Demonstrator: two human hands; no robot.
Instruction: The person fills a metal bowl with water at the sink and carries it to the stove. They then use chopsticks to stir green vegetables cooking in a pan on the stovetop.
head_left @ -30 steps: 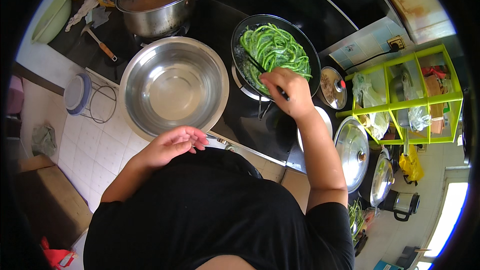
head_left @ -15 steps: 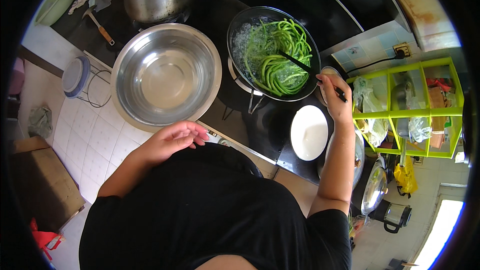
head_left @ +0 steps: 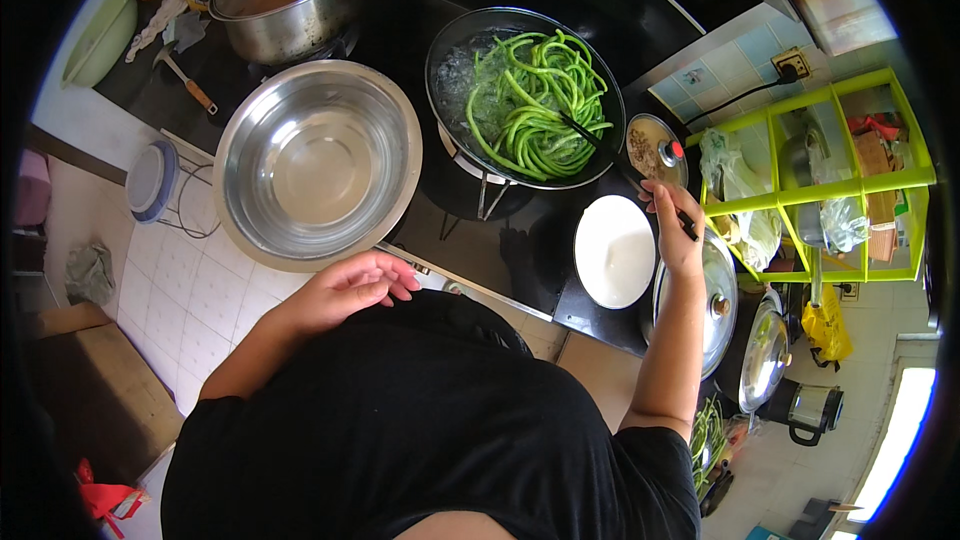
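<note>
Long green beans (head_left: 545, 105) lie coiled in bubbling water in a dark wok (head_left: 612, 90) on the stove. My right hand (head_left: 676, 222) is closed around black chopsticks (head_left: 603, 147), just right of the wok. Their far ends reach into the beans. A white bowl (head_left: 614, 252) stands beside my right hand. My left hand (head_left: 362, 290) hovers in front of my body with its fingers loosely curled and apart, holding nothing. Nearest to it is a large steel basin (head_left: 408, 140) at the counter's front edge.
A steel pot (head_left: 290, 38) stands at the far left, near a hammer (head_left: 190, 82). Glass lids (head_left: 720, 275) and a small red-knobbed lid (head_left: 640, 135) lie at right. A green rack (head_left: 850, 188) stands beyond them. A cardboard box (head_left: 110, 380) sits at lower left.
The beans are more spread out in the wok. My right hand with the chopsticks has moved slightly nearer to me. The view has shifted a little; my left hand stays much the same.
</note>
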